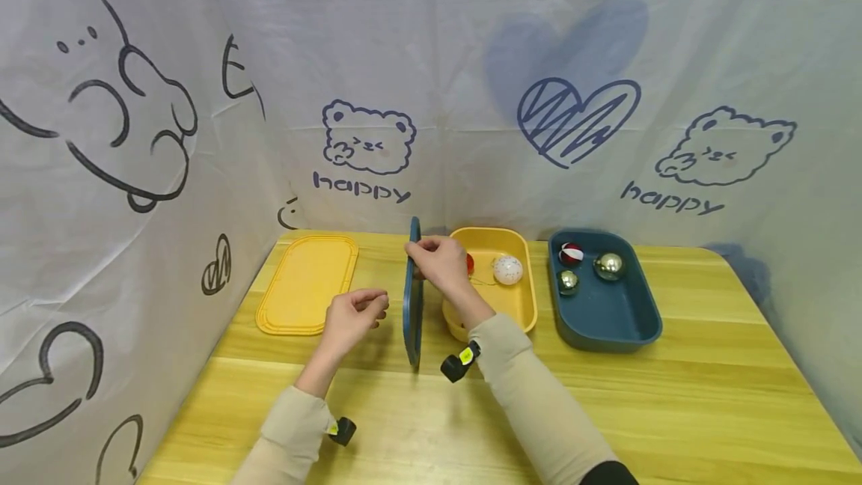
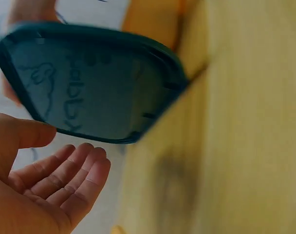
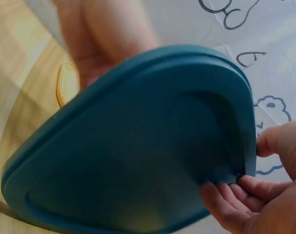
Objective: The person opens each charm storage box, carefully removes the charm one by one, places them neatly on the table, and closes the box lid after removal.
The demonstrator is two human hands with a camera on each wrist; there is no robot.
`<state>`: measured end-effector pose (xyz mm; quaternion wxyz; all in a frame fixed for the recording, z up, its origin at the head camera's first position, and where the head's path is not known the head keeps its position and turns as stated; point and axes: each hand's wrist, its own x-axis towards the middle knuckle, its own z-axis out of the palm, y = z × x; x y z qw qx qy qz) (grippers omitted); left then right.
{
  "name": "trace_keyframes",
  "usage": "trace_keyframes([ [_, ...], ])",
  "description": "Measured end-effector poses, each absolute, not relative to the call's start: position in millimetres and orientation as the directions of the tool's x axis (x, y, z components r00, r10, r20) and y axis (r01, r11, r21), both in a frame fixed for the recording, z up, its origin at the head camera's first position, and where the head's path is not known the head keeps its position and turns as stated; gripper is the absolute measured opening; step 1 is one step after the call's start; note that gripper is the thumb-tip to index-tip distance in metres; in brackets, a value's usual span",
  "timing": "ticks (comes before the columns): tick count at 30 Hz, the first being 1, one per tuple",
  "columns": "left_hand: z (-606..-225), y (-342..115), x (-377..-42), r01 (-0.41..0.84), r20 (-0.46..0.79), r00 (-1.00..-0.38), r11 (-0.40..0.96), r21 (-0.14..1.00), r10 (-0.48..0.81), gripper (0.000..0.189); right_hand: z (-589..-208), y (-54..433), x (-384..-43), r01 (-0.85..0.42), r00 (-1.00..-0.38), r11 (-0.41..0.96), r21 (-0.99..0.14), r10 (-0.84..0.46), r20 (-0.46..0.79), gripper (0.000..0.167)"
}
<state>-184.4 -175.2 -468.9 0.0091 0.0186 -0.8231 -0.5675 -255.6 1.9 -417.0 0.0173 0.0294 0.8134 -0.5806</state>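
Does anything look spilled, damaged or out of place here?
Nothing stands out. The blue lid is tilted up on edge, but the right hand grips it; the yellow lid lies flat, and the visible balls sit inside the yellow box and blue box.

On the wooden table (image 1: 741,365), a yellow lid (image 1: 310,283) lies flat at the far left, and a yellow box (image 1: 505,309) near the far edge holds a white ball (image 1: 508,270) and a red item (image 1: 470,264). To its right, a blue box (image 1: 606,316) contains two gold balls (image 1: 609,266) and a red-and-white ball (image 1: 570,254). White cloth (image 1: 465,43) with bears, hearts and "happy" hangs behind.
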Motion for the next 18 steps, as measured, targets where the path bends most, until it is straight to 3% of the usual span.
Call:
trace_keyframes([
  [8,-501.4,-160.0,-198.8,-0.088,-0.094,-0.996,0.461,0.883,-0.012,0.031,-419.8,17.9,-256.1,0.073,-0.997,0.288,-0.955,0.037,-0.065,0.031],
  [18,-515.7,-148.1,-205.7,-0.141,-0.142,-0.989,0.451,0.881,-0.032,0.032,-423.9,36.8,-253.6,0.047,-0.996,0.428,-0.903,0.083,-0.013,0.026],
])
